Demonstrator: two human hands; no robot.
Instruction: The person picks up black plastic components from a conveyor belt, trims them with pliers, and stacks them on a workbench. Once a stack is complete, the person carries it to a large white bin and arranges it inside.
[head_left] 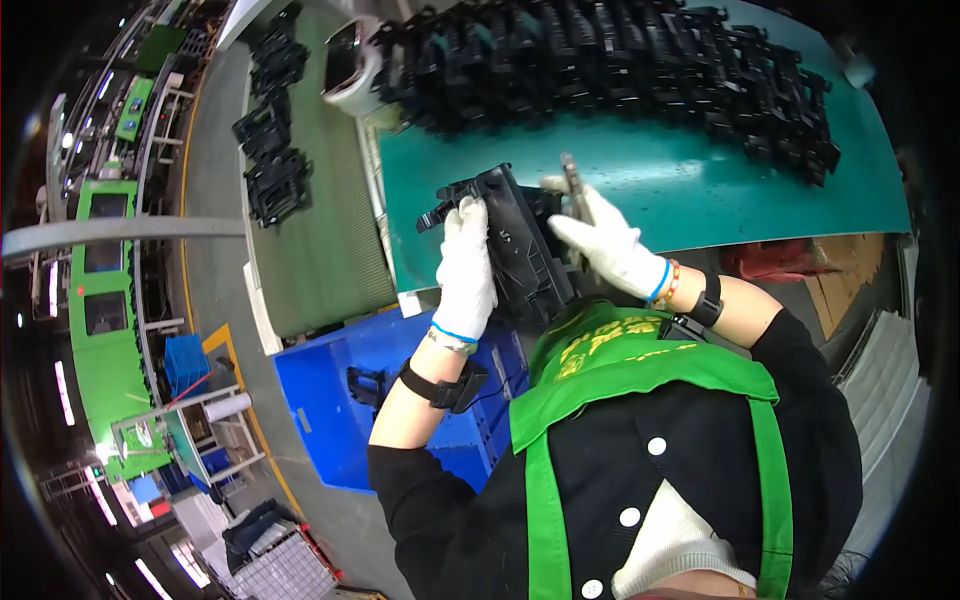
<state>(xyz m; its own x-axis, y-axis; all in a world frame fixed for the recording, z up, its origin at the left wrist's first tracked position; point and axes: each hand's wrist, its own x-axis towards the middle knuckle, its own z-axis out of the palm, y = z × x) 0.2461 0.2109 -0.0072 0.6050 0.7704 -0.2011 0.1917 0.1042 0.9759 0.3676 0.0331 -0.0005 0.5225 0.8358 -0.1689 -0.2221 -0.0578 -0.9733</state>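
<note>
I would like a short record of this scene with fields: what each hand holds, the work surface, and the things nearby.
left hand: white-gloved left hand grips the black plastic part along its left side
right hand: white-gloved right hand steadies the same part and holds a thin metal tool, its tip pointing up
work surface: teal table
on the table: long pile of black plastic parts along the far edge
below the table: blue crate
conveyor: green belt with more black parts
clothing: green apron, black wrist bands
</note>
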